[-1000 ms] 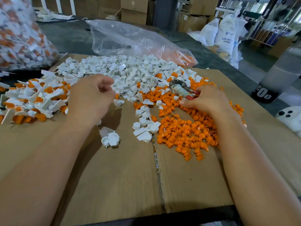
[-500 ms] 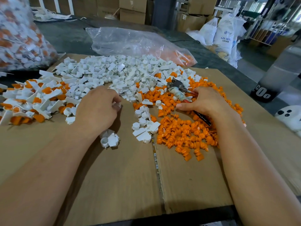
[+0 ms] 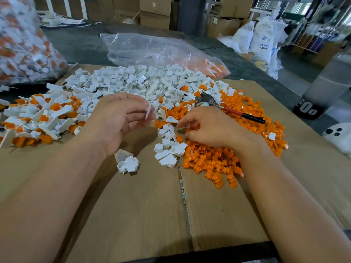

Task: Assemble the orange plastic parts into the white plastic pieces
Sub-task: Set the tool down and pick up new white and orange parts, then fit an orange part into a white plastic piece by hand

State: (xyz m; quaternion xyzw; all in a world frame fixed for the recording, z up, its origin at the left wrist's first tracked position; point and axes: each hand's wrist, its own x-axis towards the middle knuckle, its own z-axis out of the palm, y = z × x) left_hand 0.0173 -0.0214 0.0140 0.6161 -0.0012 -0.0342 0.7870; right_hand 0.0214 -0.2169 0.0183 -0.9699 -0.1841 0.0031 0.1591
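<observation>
This is a small factory or warehouse packing floor. Stacked cardboard boxes (image 3: 154, 14) line the back wall, and white sacks (image 3: 263, 42) printed "ABS RESIN" slump beside metal racks (image 3: 311, 25). On the dark counter (image 3: 79, 40), a flattened cardboard sheet (image 3: 142, 205) serves as a work mat. It carries bulk heaps of white plastic pieces (image 3: 133, 80) and orange parts (image 3: 212, 160). Two clear plastic bags (image 3: 155, 50) of the same parts lie behind.

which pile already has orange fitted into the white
The far-left pile: its white pieces hold orange inserts. The middle pile is plain white, the right pile loose orange.
</observation>
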